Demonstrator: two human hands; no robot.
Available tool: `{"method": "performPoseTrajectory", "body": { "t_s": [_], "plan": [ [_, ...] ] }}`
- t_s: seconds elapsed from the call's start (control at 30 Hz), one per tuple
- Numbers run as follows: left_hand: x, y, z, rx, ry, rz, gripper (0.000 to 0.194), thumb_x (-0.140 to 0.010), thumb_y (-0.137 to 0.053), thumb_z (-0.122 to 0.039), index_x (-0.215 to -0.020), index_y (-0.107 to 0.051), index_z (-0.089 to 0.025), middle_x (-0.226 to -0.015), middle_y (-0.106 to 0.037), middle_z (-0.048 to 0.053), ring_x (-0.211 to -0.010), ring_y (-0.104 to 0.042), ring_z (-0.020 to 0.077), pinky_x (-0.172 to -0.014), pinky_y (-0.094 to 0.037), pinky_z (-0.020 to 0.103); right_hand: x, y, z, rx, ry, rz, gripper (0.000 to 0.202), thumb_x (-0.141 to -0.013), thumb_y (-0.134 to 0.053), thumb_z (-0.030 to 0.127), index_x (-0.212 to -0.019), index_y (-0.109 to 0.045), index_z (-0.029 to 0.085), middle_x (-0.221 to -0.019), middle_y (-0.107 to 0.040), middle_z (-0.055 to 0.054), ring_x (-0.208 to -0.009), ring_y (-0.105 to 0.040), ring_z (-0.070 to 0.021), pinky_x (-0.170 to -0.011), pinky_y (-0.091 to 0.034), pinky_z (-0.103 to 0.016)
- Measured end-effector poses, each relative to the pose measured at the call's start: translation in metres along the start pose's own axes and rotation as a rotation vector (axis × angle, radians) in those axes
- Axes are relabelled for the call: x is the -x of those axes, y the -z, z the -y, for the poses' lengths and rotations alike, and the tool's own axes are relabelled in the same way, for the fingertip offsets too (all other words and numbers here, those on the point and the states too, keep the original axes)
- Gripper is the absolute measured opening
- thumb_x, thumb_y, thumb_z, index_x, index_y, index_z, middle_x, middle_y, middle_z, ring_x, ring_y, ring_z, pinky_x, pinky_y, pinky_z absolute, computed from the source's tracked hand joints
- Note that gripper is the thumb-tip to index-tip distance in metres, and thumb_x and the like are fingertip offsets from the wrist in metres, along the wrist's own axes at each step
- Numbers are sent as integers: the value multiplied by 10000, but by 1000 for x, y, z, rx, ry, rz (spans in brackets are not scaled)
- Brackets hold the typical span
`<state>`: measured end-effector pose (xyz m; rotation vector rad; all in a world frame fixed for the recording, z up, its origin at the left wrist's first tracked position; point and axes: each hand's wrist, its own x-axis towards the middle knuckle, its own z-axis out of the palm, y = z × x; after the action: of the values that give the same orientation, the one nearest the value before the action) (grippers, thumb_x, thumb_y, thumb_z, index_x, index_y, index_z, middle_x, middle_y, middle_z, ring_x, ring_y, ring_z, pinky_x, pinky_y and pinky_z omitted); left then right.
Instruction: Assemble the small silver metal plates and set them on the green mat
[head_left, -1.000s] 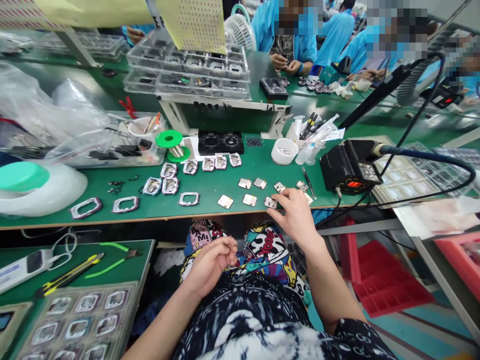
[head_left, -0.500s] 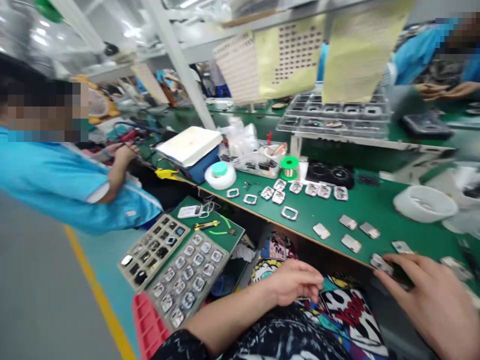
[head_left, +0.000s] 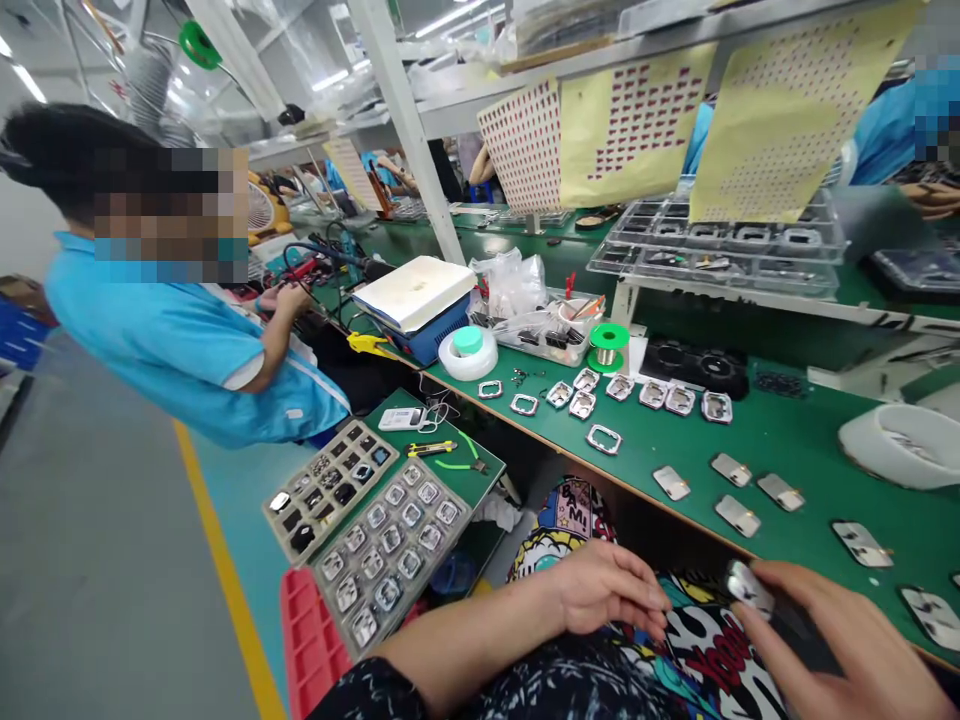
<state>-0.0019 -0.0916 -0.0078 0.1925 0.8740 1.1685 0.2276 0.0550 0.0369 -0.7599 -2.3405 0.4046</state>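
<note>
My right hand (head_left: 832,635) pinches a small silvery watch part (head_left: 750,588) between thumb and fingertips, just off the bench's front edge. My left hand (head_left: 611,590) hovers over my lap with its fingers loosely stretched and nothing in them. On the green bench in front lie several flat silvery watch pieces with small yellowish tabs, among them one plate (head_left: 737,516) and a dark-rimmed one (head_left: 862,543). Farther back is a group of square silvery watch cases (head_left: 717,406), with an open watch frame (head_left: 604,439) nearer the edge.
At the left, a side table bears a tray of watch cases (head_left: 352,545), a tray of dark parts (head_left: 283,537), green-handled pliers (head_left: 469,455) and a yellow cutter (head_left: 431,448). A solder spool (head_left: 608,345) and white bowl (head_left: 885,450) stand on the bench. A co-worker (head_left: 172,340) sits at left.
My right hand has drawn the silvery watch part away from the bench edge toward my lap. My left hand stays over the lap. The view has shifted, so the bench appears farther right.
</note>
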Motion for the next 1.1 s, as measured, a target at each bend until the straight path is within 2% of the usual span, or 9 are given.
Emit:
{"method": "performPoseTrajectory", "body": {
  "t_s": [0.07, 0.17, 0.3, 0.43, 0.57, 0.73, 0.93, 1.1],
  "plan": [
    [0, 0, 0, -7, 1, 7, 500, -467, -1007, -357, -803, -775, -69, -814, -748, 121, -654, -727, 204, -729, -611, 382, 0, -4, 25, -15, 50, 83, 438, -911, -698, 613, -1240, -673, 325, -1198, -757, -70, -1091, -721, -339, -924, -581, -521],
    [1, 1, 3, -19, -7, 9, 512, -486, -1002, -396, -803, -760, -75, -786, -744, 125, -656, -732, 216, -737, -600, 385, -3, -13, 52, -67, 78, 112, 341, -948, -688, 533, -1221, -661, 330, -1173, -757, -61, -1061, -735, -309, -826, -630, -466],
    [2, 5, 11, -41, 1, -2, 513, -520, -981, -419, -824, -759, -70, -763, -743, 138, -643, -733, 223, -744, -598, 391, -1, -26, 64, -116, 78, 143, 263, -963, -688, 476, -1178, -662, 328, -1136, -752, -65, -1017, -742, -294, -772, -649, -435],
    [1, 4, 13, -10, -14, -54, 454, -504, -936, -349, -813, -753, -71, -749, -736, 132, -616, -718, 223, -703, -605, 395, 3, -34, 59, -98, 68, 166, 244, -978, -671, 480, -1160, -666, 317, -1127, -748, -66, -1003, -738, -288, -786, -639, -430],
    [-3, 1, 11, 33, -56, -85, 303, -528, -815, -263, -754, -720, -85, -736, -720, 111, -597, -697, 205, -631, -601, 370, 7, -38, 50, -53, 61, 201, 274, -1008, -631, 487, -1177, -663, 274, -1153, -745, -81, -1039, -719, -285, -857, -603, -420],
    [-15, 6, 14, 56, -20, -106, 226, -479, -676, -178, -693, -680, -108, -733, -716, 88, -566, -683, 187, -580, -606, 353, 14, -45, 31, 15, 101, 230, 322, -1014, -607, 511, -1178, -672, 242, -1144, -755, -74, -1027, -713, -277, -845, -574, -397],
    [-22, 7, 19, 4, -32, -77, 170, -523, -688, -183, -669, -690, -97, -741, -717, 95, -568, -680, 188, -608, -605, 380, 23, -55, 8, 72, 115, 267, 384, -1010, -578, 541, -1188, -686, 218, -1185, -750, -96, -1060, -705, -305, -903, -549, -444],
    [-18, 7, 21, -24, -6, -35, 215, -508, -739, -217, -681, -717, -91, -750, -723, 101, -563, -690, 207, -604, -592, 385, 27, -59, 4, 89, 61, 291, 413, -1000, -582, 569, -1200, -682, 221, -1205, -748, -100, -1075, -697, -314, -906, -543, -452]
  ]
}}
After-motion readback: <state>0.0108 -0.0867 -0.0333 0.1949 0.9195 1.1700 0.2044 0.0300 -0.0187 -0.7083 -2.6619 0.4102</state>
